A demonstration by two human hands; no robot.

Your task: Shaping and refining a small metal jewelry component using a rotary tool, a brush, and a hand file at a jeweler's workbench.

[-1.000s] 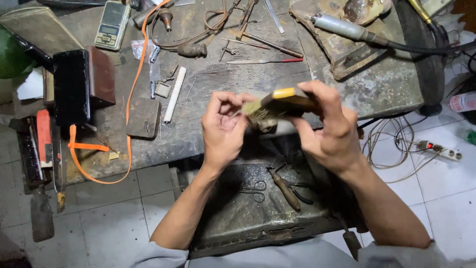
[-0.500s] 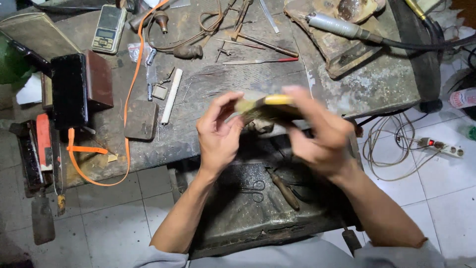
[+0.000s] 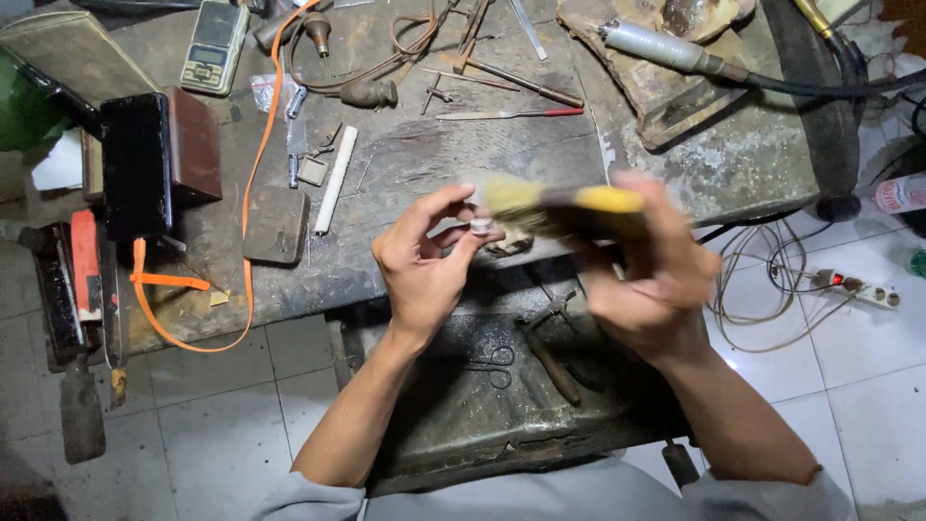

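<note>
Left hand (image 3: 424, 265) pinched a small silver ring (image 3: 481, 226) in its fingertips; right hand (image 3: 644, 280), at 3 o'clock, gripped a yellow-handled brush (image 3: 564, 205) closed, bristles touching the ring.

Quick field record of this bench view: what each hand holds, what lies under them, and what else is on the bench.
left hand: pinches a small silver ring at the fingertips
right hand: grips a yellow-handled brush, bristles at the ring; blurred
below hands: metal tray with scissors and pliers
workbench: pocket scale, orange strap, white stick, rotary handpiece
floor, right: power strip
</note>
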